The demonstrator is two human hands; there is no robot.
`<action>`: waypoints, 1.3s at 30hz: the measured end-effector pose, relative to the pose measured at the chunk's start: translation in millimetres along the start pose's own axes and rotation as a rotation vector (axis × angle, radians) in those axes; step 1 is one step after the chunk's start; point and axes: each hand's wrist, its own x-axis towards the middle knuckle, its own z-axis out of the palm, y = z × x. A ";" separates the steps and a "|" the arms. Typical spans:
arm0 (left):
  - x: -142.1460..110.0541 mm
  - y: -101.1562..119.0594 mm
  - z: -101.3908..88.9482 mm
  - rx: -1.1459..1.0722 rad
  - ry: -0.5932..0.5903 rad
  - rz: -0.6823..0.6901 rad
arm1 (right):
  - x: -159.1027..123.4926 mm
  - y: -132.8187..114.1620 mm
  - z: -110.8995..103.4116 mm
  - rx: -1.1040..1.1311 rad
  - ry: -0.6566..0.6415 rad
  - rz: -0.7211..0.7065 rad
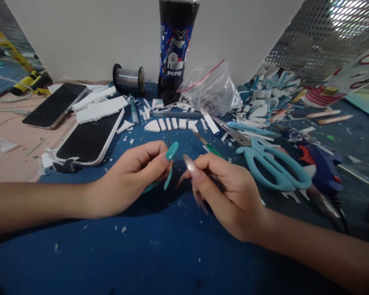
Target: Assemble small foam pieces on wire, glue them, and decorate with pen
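Observation:
My left hand (135, 176), with long teal nails, is closed in a pinch above the blue mat (141, 254). Facing it across a narrow gap, my right hand (226, 190), with long pale shiny nails, pinches thumb against forefinger. Whatever sits between the fingertips is too thin or hidden to name. Just beyond the hands lies a row of white cut pieces, from a pointed head piece (152, 125) to a tail-shaped piece (192, 124), like a fish. A green-handled blade (212, 149) rests close to my right fingertips. Light-blue scissors (275, 166) lie right of that hand.
Behind stand a Pepsi bottle (175, 49), a spool of thin line (127, 80) and a zip bag (213, 90). Two phones (87, 137) lie left. On the right are a blue glue gun (324, 168), wooden sticks (335, 119) and heaped scraps (264, 102).

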 end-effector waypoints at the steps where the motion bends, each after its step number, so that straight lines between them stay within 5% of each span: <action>1: 0.3 1.3 -0.5 0.041 0.018 0.043 | 0.5 0.2 -0.4 0.017 -0.025 0.003; 8: -0.2 8.3 -3.8 0.172 0.061 0.278 | 3.8 0.9 -0.6 0.072 -0.108 0.111; 16: -3.3 17.5 -7.0 0.302 0.021 0.361 | 2.8 3.5 -1.8 0.384 -0.116 0.202; 33: 1.3 12.1 -4.2 0.349 0.271 0.307 | 3.3 2.8 -3.3 0.564 -0.033 0.266; 39: 1.6 4.5 0.0 0.419 0.230 0.262 | 3.6 5.6 -1.9 0.604 -0.049 0.178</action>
